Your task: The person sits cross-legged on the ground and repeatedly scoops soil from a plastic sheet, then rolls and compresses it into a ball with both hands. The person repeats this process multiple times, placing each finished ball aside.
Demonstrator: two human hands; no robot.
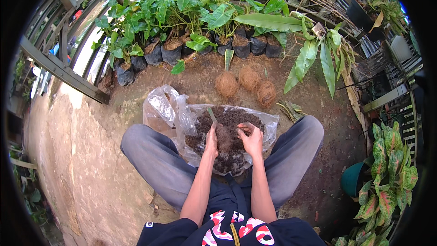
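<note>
My left hand [211,140] grips the side of a brown fibre-covered ball [224,138], over a bed of dark soil. A narrow green leaf cutting [212,114] sticks up from the ball's top. To the right, my right hand [252,139] is apart from the ball, thumb and fingers curled towards each other; whether a thin strand lies between them is too small to tell. Beneath both hands, dark crumbly potting mix [235,114] lies on a clear plastic sheet or bag [271,123] between my bent legs.
Three fibre balls [226,84] sit on the ground ahead, at least one with a leaf cutting. Behind them stand several leafy plants in black polybags [171,53]. A large-leaved plant [309,58] lies ahead right. A teal pot [353,179] stands right; a wooden frame [65,70] borders the left.
</note>
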